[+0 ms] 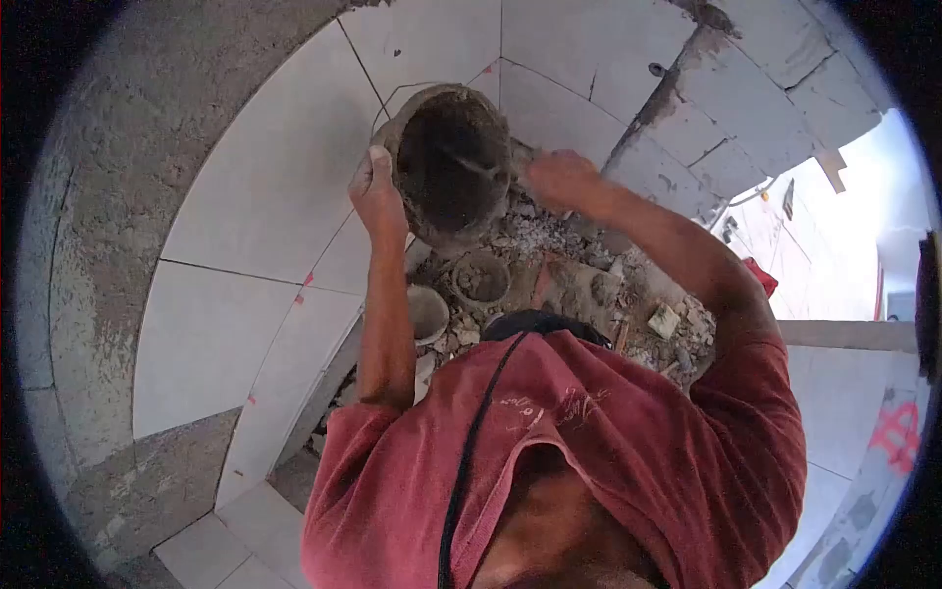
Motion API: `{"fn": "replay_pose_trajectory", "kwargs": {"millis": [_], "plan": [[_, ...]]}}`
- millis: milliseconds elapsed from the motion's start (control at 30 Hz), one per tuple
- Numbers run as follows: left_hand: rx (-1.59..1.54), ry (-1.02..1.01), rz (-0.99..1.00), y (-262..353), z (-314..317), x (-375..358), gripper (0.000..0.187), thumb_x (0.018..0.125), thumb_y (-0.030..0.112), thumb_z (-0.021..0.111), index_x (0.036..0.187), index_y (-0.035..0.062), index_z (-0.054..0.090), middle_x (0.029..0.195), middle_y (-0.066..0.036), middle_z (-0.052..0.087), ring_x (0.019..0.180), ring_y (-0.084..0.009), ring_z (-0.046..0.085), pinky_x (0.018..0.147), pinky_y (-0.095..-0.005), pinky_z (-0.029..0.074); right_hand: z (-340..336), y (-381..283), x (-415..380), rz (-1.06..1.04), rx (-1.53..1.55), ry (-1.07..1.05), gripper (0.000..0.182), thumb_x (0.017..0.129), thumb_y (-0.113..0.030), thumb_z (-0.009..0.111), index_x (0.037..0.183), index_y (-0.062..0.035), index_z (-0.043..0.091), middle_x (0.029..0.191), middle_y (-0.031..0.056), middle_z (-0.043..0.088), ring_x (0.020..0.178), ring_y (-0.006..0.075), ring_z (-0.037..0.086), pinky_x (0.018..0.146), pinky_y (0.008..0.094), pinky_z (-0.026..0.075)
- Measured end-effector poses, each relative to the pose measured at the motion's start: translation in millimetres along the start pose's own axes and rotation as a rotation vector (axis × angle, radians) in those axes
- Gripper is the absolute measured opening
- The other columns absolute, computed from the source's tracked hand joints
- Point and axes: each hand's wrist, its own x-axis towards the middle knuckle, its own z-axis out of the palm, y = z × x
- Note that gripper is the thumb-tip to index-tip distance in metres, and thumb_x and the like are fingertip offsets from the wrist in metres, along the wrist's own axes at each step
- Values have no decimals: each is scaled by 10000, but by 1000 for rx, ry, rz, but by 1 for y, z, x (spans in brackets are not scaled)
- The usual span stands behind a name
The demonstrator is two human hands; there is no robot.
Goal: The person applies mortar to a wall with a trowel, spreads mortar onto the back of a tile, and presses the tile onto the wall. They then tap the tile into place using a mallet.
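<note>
A mortar-crusted bucket (498, 128) is tilted so its dark mouth faces me, up against the tiled corner. My left hand (378, 193) is closed on the left side of its rim, with the thumb pointing up. On the other side, my right hand (561, 183) is wrapped round the handle of what looks like a trowel. The trowel's blurred blade (473, 165) reaches over the right rim into the bucket. How much mortar is inside is hard to see in the shadow. A thin wire handle (391, 96) arches behind the bucket.
Below the bucket, a small container of grey material (481, 278) and a pale bucket (426, 312) stand among rubble (608, 287). Large white tiles (285, 147) line the left wall. Rough blocks (731, 108) form the right wall, beside a low ledge (849, 335).
</note>
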Motion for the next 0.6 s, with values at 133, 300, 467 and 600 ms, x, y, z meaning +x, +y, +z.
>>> {"fn": "replay_pose_trajectory", "kwargs": {"millis": [133, 300, 467, 600], "plan": [[33, -75, -65, -1, -8, -5, 325, 926, 275, 529, 955, -34, 627, 762, 30, 482, 709, -63, 397, 635, -229, 343, 2, -23, -17, -147, -42, -166, 267, 877, -203, 486, 1079, -42, 556, 965, 145, 620, 921, 297, 615, 749, 429, 519], [-85, -192, -23, 6, -3, -5, 338, 920, 266, 537, 978, -57, 617, 827, 7, 541, 757, -83, 457, 697, -236, 384, 47, -12, -8, -270, 209, -6, 324, 891, -257, 485, 1123, -39, 545, 873, 205, 620, 855, 376, 606, 718, 462, 500], [-264, -315, -72, 0, -17, -5, 418, 920, 292, 531, 1067, -97, 567, 1026, -115, 614, 948, -179, 570, 880, -305, 428, 28, -33, -38, 32, 1084, -152, 499, 910, -416, 489, 1178, 4, 520, 733, 118, 605, 585, 192, 601, 534, 342, 501], [-399, -280, -129, 0, -16, -9, 434, 929, 309, 509, 1100, -89, 545, 1032, -122, 608, 928, -193, 581, 873, -320, 440, 88, -36, -25, -51, 1338, 2, 545, 920, -418, 477, 1243, 21, 471, 720, 102, 592, 544, 143, 575, 482, 300, 484]]}}
